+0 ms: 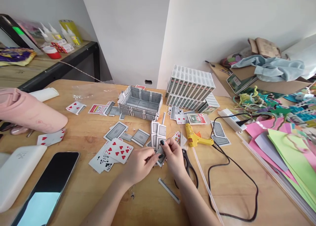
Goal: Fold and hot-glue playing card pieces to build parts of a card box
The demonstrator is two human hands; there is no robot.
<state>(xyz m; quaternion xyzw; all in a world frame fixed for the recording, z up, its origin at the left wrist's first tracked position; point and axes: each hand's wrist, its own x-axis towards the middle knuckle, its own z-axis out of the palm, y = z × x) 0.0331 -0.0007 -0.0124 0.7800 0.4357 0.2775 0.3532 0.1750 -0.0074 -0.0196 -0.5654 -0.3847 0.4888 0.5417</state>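
Both my left hand [141,163] and my right hand [174,155] pinch a small playing card piece [161,155] with a grey patterned back, low over the table. Just behind it lie folded card pieces [158,132], partly hidden by my fingers. Farther back stands an open box built from playing cards [140,102]. Loose cards lie left of my left hand, among them a seven of hearts [119,150] and a face-down card [115,131]. Black-handled scissors [190,170] rest partly under my right forearm. A cut card strip [169,190] lies between my forearms.
A yellow glue gun [197,137] with a black cord [229,160] lies to the right. Stacked card packs [190,84] stand behind. Coloured paper [288,160] covers the right side. On the left are a phone [49,186], a white device [22,173] and a pink bottle [37,111].
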